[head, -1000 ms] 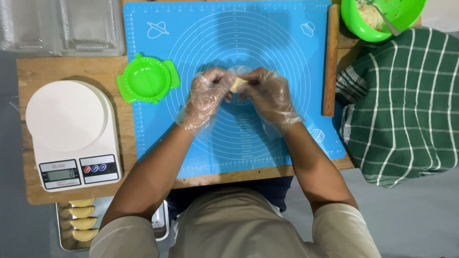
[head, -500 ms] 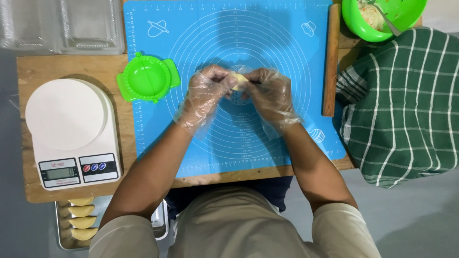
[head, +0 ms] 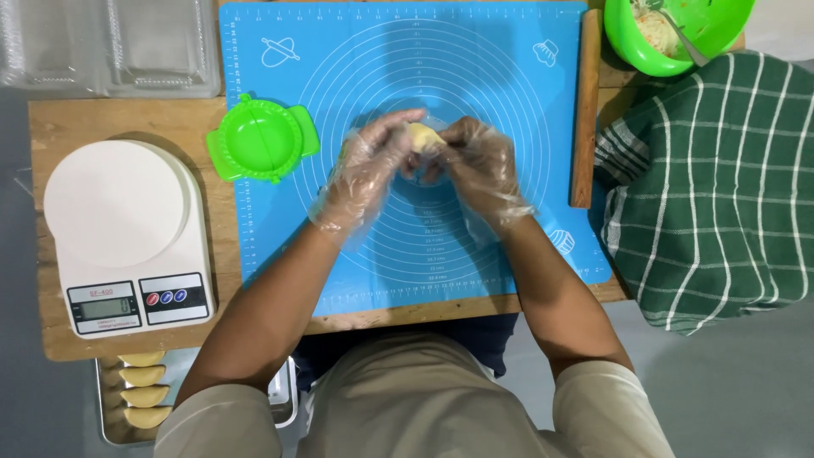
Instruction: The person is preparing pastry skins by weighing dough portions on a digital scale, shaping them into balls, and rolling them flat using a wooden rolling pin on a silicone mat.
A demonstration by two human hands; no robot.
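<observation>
Far left, 9 o'clock: white scale (head: 127, 233) on the wooden table (head: 127, 119). Position unchanged from the earlier frames. At 7 o'clock below it, a metal tray (head: 284, 399) with four folded pastries (head: 144, 382). At 11 o'clock, clear plastic containers (head: 110, 42).

Green press (head: 261, 140) lies open at the left edge of the blue mat (head: 509, 51), about 10 o'clock from the hands. No shift since 1.0 s ago.

Centre of mat: left hand (head: 369, 174), in a loose clear glove, fingers curled and gripping the left side of a pale dough piece (head: 422, 136). Compared with 1.0 s ago, the fingertips now reach further over the top of the dough, and the dough sits slightly higher between the hands.

Dough: held off the mat, between both hands, above the mat's ring pattern near its centre. Whether it touches the mat cannot be told.

Right hand (head: 479, 170), also gloved, fingers bent and pinching the right side of the dough. The knuckles are bunched closer to the left hand than in the earlier frames. Both forearms hold the same angle as before.

At 3 o'clock from the hands: wooden rolling pin (head: 585, 110) lying along the mat's right edge, unmoved. At 1 o'clock: green bowl (head: 678, 30) with pale filling and a spoon (head: 682, 42). Far right: green checked cloth (head: 721, 187).
</observation>
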